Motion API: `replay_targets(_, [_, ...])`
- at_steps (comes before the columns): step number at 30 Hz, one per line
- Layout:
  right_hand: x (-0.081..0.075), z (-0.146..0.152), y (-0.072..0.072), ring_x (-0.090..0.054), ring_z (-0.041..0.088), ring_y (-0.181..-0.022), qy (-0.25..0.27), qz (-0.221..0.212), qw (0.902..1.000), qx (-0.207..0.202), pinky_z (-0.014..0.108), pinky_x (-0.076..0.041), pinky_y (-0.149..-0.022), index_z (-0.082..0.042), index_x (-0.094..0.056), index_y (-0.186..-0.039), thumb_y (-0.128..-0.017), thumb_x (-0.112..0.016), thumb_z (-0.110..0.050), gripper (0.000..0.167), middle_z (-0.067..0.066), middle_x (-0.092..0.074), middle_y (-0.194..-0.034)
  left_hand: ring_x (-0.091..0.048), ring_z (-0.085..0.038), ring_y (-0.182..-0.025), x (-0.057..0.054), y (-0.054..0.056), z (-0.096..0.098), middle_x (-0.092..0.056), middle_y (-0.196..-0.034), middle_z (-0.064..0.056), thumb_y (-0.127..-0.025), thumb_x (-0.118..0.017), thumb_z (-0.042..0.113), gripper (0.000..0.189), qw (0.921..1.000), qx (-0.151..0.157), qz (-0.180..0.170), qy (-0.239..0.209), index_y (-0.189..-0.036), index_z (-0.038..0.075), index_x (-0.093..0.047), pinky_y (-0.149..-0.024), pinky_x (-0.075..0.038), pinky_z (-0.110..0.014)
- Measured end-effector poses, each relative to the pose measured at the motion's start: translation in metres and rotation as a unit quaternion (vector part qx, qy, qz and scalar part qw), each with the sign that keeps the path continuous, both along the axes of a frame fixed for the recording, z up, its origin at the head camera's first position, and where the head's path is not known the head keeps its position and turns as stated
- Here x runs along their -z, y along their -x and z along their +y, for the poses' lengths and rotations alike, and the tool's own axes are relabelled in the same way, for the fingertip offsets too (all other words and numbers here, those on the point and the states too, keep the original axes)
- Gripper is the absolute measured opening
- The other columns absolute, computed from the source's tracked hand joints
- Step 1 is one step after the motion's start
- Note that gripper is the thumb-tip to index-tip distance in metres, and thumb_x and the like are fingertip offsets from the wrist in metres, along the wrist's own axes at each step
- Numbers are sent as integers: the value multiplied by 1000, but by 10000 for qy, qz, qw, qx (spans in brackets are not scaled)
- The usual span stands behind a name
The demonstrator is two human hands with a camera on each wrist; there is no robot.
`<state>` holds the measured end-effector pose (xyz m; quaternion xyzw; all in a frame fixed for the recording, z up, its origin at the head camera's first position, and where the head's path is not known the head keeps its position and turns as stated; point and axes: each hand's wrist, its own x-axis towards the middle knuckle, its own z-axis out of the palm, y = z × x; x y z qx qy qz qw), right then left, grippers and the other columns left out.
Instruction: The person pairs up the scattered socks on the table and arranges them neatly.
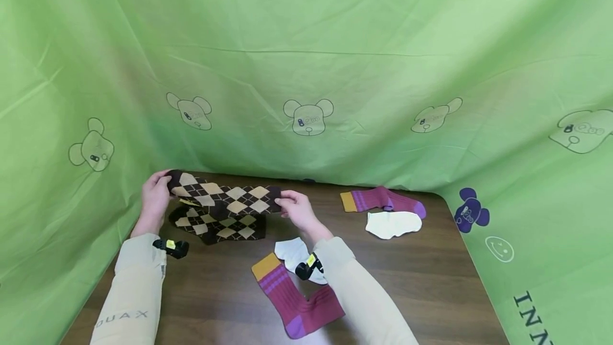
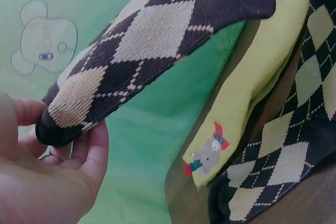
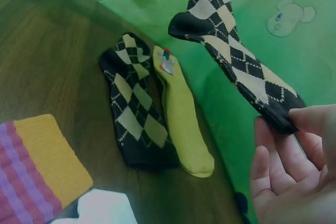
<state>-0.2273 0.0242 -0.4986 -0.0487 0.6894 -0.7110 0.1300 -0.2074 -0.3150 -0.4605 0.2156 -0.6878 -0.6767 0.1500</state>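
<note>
An argyle sock [image 1: 239,199] in dark brown, tan and cream is stretched out above the table between both hands. My left hand [image 1: 155,193] pinches its toe, and my right hand [image 1: 298,209] pinches the cuff between thumb and fingers. Beneath it lies a matching argyle sock [image 1: 230,228], flat on the wood. Beside that one is a yellow sock [image 2: 247,82] with a small animal figure at one end, seen in both wrist views; in the head view the raised sock hides most of it.
A maroon sock [image 1: 294,294] with a mustard cuff and a white sock [image 1: 292,252] lie near my right forearm. Another maroon sock [image 1: 373,198] and white sock [image 1: 394,224] lie at the back right. Green fabric [image 1: 306,79] hangs around the wooden table [image 1: 215,292].
</note>
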Motion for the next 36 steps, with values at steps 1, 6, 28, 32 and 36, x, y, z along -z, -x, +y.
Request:
replay_targets(1, [-1,-2,0,-57,14,-63,-12,8,10000,-13,37,-56,-69,18,-61,-118,-96,-62,4,26,26,-72,-95,-55,-3,-72,0,-1,-2,-53,-117,-3,-107,-43,11,29,9998,-63,0,-167,-129,1,-58,-60,-48,-16])
replay_targets(6, [3,-12,0,-61,11,-64,-52,37,10000,33,27,-53,-63,13,-64,-120,-97,-64,0,27,23,-73,-97,-54,-5,-75,3,-4,-10,-49,-115,3,-108,-41,10,23,9966,-221,25,-793,-121,15,-59,-61,-46,-16])
replay_targets(28, [17,-26,-26,-71,43,-87,-480,-196,9977,-445,43,-60,-75,15,-59,-119,-99,-59,1,24,30,-70,-106,-60,-5,-84,36,-22,-27,-49,-130,-10,-102,-45,-4,45,9970,347,-151,-669,-145,6,-51,-72,-52,-16])
replay_targets(32, [38,-30,-24,-74,35,-82,-320,-328,9977,-495,37,-60,-71,9,-60,-118,-99,-62,-1,22,23,-73,-100,-59,-4,-84,42,-25,-27,-56,-113,4,-102,-47,-5,44,9975,365,-259,-541,-145,6,-50,-71,-52,-16])
replay_targets(36, [42,-30,-28,-74,25,-74,-331,-194,9974,-605,33,-60,-68,6,-62,-113,-98,-62,-2,17,14,-75,-92,-59,-3,-86,49,-27,-26,-57,-113,4,-102,-47,-4,45,9978,337,-367,-427,-146,2,-47,-72,-52,-16])
